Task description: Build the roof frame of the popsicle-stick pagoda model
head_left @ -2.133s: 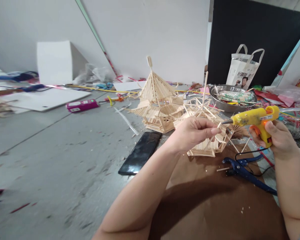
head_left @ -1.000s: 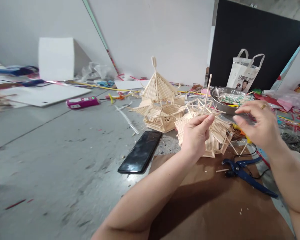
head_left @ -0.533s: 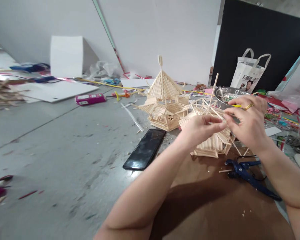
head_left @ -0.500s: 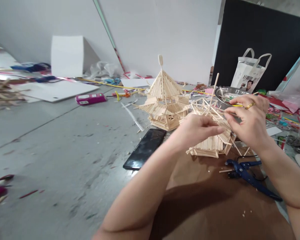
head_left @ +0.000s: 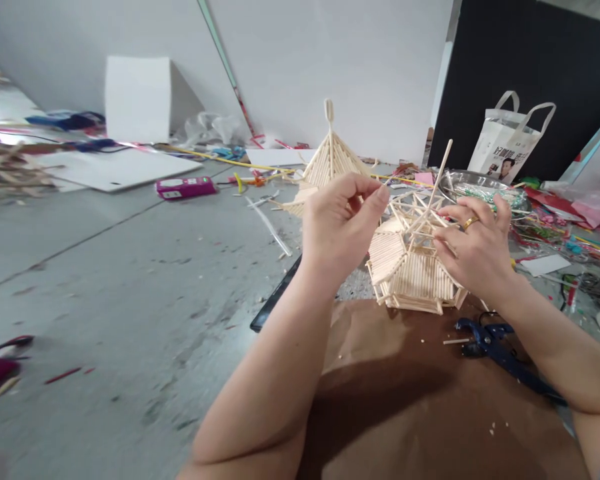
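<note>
A half-built pavilion model (head_left: 420,277) made of thin wooden sticks stands in front of me, its upper frame bare and one long stick (head_left: 443,167) rising from the top. My right hand (head_left: 480,250) is at its right side, thumb and forefinger closed on the upper stick frame. My left hand (head_left: 337,223) is raised left of the model, apart from it, thumb and forefinger pinched together. Whatever that pinch holds is too small to make out. Behind the left hand stands a taller stick pavilion (head_left: 330,157) with a pointed roof, partly hidden.
Brown paper (head_left: 400,413) lies under the model. Blue pliers-like cutters (head_left: 500,350) rest near my right forearm. A black phone (head_left: 275,300) is partly covered by my left arm. A metal bowl (head_left: 467,180), a white bag (head_left: 507,143) and a purple device (head_left: 186,187) lie farther back.
My left hand has drawn back from the model, up and to the left. My right hand has moved slightly down and its outer fingers have spread. The model's front roof now shows.
</note>
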Action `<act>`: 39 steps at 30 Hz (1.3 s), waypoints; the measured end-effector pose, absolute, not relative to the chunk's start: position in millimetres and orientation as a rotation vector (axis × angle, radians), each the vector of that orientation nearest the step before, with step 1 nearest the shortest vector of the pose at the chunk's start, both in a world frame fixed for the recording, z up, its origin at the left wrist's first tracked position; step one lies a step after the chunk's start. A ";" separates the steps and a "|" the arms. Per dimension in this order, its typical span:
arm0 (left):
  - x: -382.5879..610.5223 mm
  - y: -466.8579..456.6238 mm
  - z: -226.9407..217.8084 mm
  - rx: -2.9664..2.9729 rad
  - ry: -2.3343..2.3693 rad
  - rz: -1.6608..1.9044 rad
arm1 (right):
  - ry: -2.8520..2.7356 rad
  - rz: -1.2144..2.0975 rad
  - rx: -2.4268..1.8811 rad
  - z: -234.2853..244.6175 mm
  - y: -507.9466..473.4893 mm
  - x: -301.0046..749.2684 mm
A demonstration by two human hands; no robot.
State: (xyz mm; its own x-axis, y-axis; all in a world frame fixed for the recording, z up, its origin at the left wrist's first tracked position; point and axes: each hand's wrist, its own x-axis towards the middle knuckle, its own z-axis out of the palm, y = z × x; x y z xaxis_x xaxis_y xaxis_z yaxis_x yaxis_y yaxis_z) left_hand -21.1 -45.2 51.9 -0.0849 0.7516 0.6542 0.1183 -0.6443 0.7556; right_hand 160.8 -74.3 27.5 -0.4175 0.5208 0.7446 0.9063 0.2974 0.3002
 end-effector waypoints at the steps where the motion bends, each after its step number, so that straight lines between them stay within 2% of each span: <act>1: -21.2 -44.6 51.7 1.746 0.942 1.783 | -2.054 -0.982 -1.267 27.2 -73.9 160.9; 18: -18.8 -34.5 43.3 2.214 1.161 1.679 | -2.056 -1.041 -1.245 25.0 -69.6 158.1; 30: -10.2 -27.2 29.4 2.898 0.926 1.330 | -2.038 -1.070 -1.199 25.1 -67.8 157.2; 39: -1.4 -17.4 16.4 2.979 0.901 1.433 | -2.041 -1.023 -1.210 23.6 -65.9 157.6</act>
State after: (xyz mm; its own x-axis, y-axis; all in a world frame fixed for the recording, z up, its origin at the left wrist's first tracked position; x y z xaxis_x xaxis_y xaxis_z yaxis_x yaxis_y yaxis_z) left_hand -1.4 -17.4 16.4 0.5217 0.3304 0.7865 0.5658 -0.8240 -0.0291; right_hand 157.6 -65.9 23.6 -0.4433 0.4742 0.7607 0.8932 0.3048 0.3305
